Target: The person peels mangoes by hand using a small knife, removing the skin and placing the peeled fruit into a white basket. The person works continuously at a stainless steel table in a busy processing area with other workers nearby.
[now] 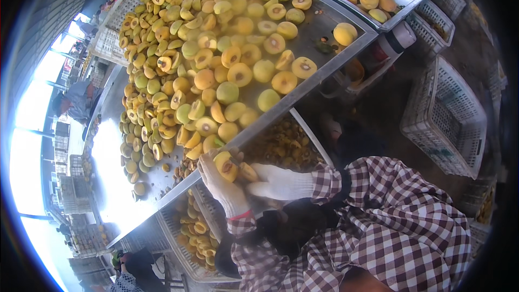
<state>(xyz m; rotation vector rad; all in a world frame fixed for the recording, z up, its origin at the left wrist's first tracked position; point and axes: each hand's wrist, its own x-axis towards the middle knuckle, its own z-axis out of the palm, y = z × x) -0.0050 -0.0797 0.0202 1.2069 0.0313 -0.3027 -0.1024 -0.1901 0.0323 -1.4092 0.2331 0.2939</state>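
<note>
My left hand [222, 188], in a white knit glove, holds a cut yellow peach [226, 166] whose open face shows a reddish hollow. Close beside it, my gloved right hand [277, 181] grips another peach piece [247, 172] between thumb and fingers. Both hands are just in front of the metal edge [267, 119] of a sorting table. Heaped on the tabletop are halved yellow peaches [202, 69], several with pits or red centres showing. What lies inside my right palm is hidden.
Below the table edge, one crate [194, 273] holds peach halves [198, 235]; a bin beside it holds peelings or scraps [284, 142]. A white plastic crate [446, 117] stands on the floor at right. A co-worker [79, 99] is across the table; another person [134, 271] is at lower left.
</note>
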